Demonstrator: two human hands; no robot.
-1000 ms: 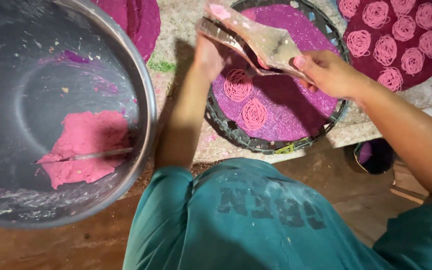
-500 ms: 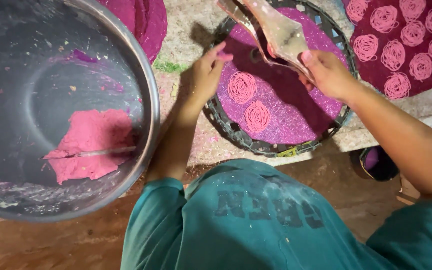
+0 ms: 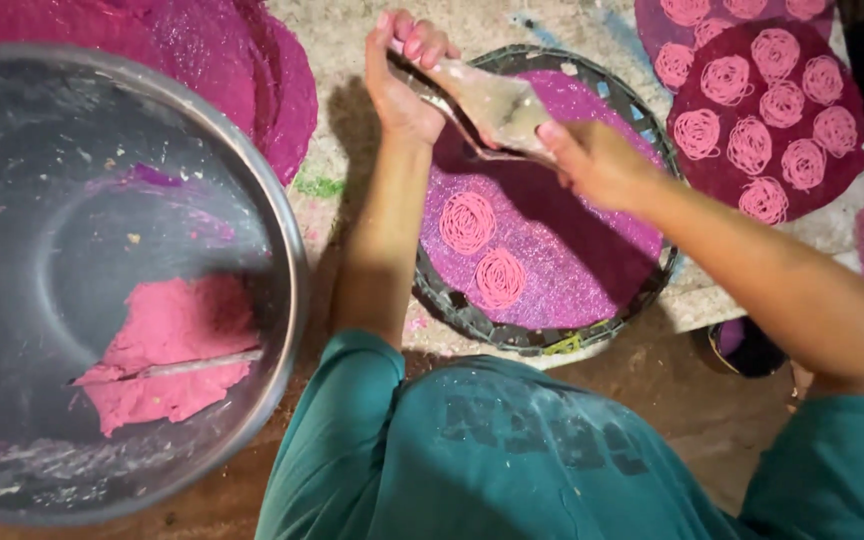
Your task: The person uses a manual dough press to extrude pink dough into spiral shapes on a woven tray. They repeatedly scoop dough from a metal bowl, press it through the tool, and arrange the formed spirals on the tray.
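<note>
Fingers [image 3: 414, 38] of both hands grip dough press [image 3: 497, 105] (over purple round tray [image 3: 592, 270]).

Free room: bare purple mat of the round tray [image 3: 592, 270] is left open right of two pink coils [image 3: 482, 250].
Obstacles: left side is blocked by the steel bowl [image 3: 282, 250].

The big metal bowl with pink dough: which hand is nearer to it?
Left. The left hand grips the press tool at its end toward the bowl. The right hand holds the tool's other end, farther away over the purple tray.
</note>
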